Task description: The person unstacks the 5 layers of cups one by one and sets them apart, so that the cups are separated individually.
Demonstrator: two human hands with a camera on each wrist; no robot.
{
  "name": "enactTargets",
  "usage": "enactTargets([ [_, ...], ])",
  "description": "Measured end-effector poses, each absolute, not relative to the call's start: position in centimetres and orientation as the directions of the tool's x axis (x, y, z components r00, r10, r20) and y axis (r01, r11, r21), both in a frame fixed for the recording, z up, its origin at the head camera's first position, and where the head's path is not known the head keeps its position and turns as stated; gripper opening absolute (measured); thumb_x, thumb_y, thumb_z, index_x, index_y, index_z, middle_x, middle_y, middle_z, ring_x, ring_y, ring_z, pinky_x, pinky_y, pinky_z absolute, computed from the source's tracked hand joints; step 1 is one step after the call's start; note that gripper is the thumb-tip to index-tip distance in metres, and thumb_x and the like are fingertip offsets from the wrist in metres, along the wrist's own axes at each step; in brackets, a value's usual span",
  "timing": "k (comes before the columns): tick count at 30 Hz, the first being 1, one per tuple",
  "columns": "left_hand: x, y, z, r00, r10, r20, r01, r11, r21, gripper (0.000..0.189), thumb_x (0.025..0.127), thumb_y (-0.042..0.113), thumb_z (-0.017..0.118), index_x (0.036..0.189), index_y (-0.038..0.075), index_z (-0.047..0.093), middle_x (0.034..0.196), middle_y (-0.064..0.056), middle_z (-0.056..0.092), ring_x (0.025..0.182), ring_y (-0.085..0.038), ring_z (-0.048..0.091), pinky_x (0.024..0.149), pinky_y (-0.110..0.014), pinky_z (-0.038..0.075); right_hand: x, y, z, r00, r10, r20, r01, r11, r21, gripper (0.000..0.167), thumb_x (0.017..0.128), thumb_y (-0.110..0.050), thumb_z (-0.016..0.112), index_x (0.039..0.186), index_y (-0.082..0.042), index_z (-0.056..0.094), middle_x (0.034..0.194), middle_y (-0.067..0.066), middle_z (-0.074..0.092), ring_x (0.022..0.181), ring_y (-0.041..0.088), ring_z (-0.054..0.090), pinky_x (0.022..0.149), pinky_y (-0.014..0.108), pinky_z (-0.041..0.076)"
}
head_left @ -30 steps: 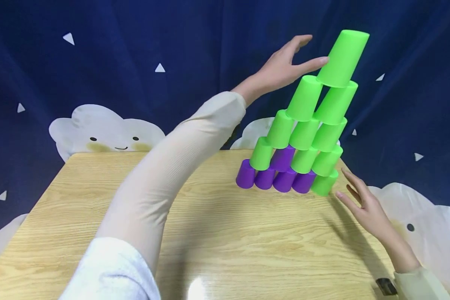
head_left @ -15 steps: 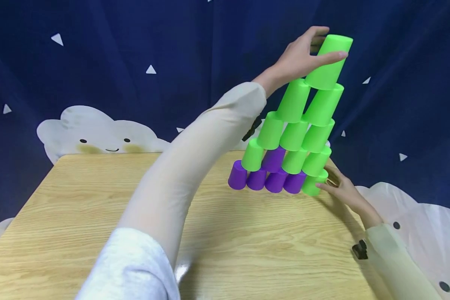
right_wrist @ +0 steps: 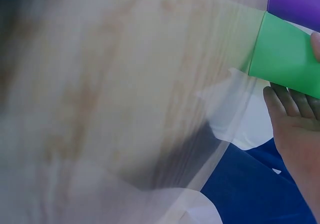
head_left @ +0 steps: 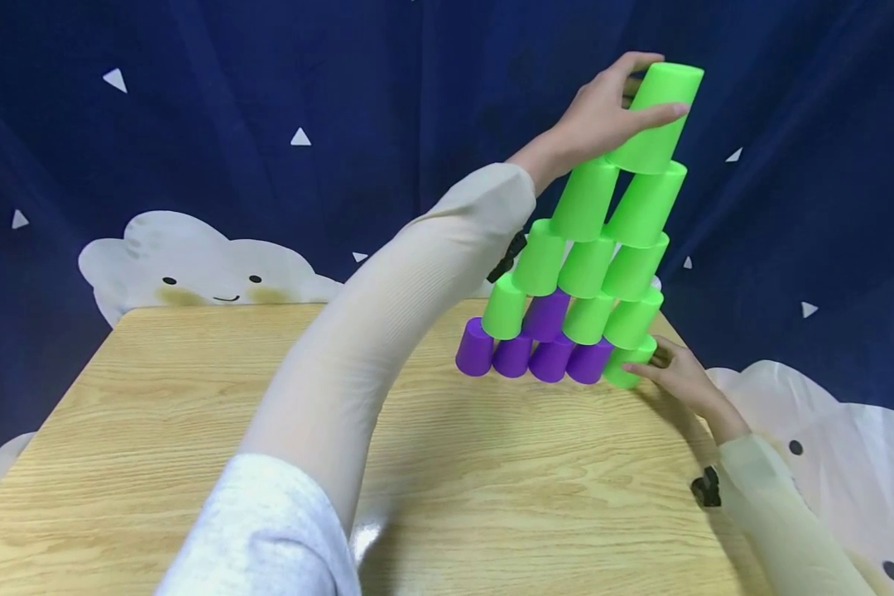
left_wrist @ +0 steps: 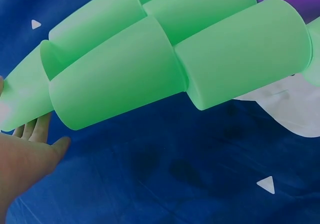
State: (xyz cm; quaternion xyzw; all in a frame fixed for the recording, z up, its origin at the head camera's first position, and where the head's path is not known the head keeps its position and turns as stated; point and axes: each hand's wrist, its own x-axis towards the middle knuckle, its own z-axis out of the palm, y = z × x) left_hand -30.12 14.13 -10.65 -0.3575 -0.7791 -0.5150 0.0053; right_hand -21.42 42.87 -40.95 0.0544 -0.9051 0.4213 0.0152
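A pyramid of upside-down cups stands at the right of the table in the head view. My left hand [head_left: 603, 112] grips the top green cup [head_left: 650, 151], thumb across its front and fingers behind. That cup rests on two green cups, one of them the left one [head_left: 584, 203]. Low at the right end, my right hand [head_left: 684, 381] holds the bottom-row green cup [head_left: 629, 354] between thumb and fingers. The other bottom-row cups are purple [head_left: 474, 349], and one purple cup [head_left: 547, 316] sits in the second row. The right wrist view shows the held green cup [right_wrist: 282, 54] beside a purple one.
The wooden table [head_left: 194, 414] reaches its right edge close to the pyramid. Behind hangs a dark blue curtain [head_left: 380, 99] with white triangles and cloud shapes [head_left: 209, 261]. My left sleeve [head_left: 358, 348] crosses over the table.
The left hand has moved right and closed around the top cup. The right hand has moved left from beside the pyramid onto the bottom-right green cup. The pyramid still stands.
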Motion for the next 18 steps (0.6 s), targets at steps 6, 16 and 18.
enactTargets([
  [6, -29.9, 14.1, -10.5, -0.744, 0.552, 0.377, 0.557, 0.201, 0.806, 0.074, 0.093, 0.029, 0.069, 0.154, 0.022, 0.028, 0.138, 0.007, 0.05, 0.113, -0.001, 0.052, 0.085, -0.01, 0.043, -21.4, 42.9, -40.9, -0.993, -0.101, 0.067, -0.116, 0.637, -0.762, 0.067, 0.093, -0.026, 0.07, 0.145, 0.004, 0.041, 0.13, 0.026, 0.055, 0.1, -0.009, 0.055, 0.081, 0.011, 0.05],
  [16, -29.5, 12.3, -9.9, -0.735, 0.536, 0.416, 0.576, 0.168, 0.8, 0.073, 0.094, 0.027, 0.068, 0.154, 0.017, 0.028, 0.142, 0.005, 0.048, 0.12, 0.001, 0.048, 0.09, -0.008, 0.04, -21.4, 42.7, -40.7, -0.991, -0.104, 0.089, -0.136, 0.643, -0.754, 0.063, 0.092, -0.026, 0.071, 0.142, 0.004, 0.045, 0.126, 0.025, 0.057, 0.098, -0.007, 0.058, 0.079, 0.013, 0.052],
  [18, -29.3, 11.4, -9.9, -0.726, 0.532, 0.436, 0.586, 0.148, 0.796, 0.072, 0.094, 0.025, 0.067, 0.154, 0.015, 0.028, 0.142, 0.004, 0.048, 0.12, 0.0, 0.048, 0.091, -0.008, 0.04, -21.3, 42.6, -40.6, -0.989, -0.107, 0.1, -0.145, 0.64, -0.755, 0.062, 0.092, -0.025, 0.071, 0.141, 0.004, 0.046, 0.125, 0.025, 0.059, 0.098, -0.007, 0.059, 0.078, 0.014, 0.053],
])
